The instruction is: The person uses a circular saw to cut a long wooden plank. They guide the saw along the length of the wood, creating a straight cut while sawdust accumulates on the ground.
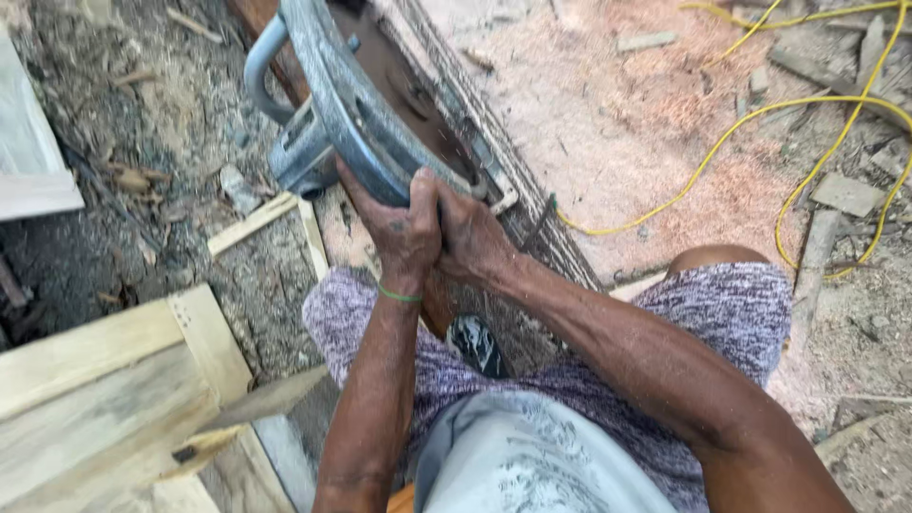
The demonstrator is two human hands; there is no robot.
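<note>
View from above a seated person, looking down at two bare arms that reach forward. Both hands meet on a circular saw [351, 104], a worn grey-blue tool tilted on edge in the upper middle of the scene. The left hand [399, 228], with a green band at the wrist, is closed tight around the lower rim of the saw's guard. The right hand [475, 237] presses against the left and is curled shut on the same rim, just beside it. The saw's loop handle sticks out to its upper left. Under the saw runs a long dark plank [513, 180], sloping from top centre down toward the person's lap. A yellow cord [750, 119] loops over sawdust-covered ground at upper right. A pale wooden frame [114, 380] lies at lower left. The person wears mottled purple shorts [722, 313] and a grey shirt
</note>
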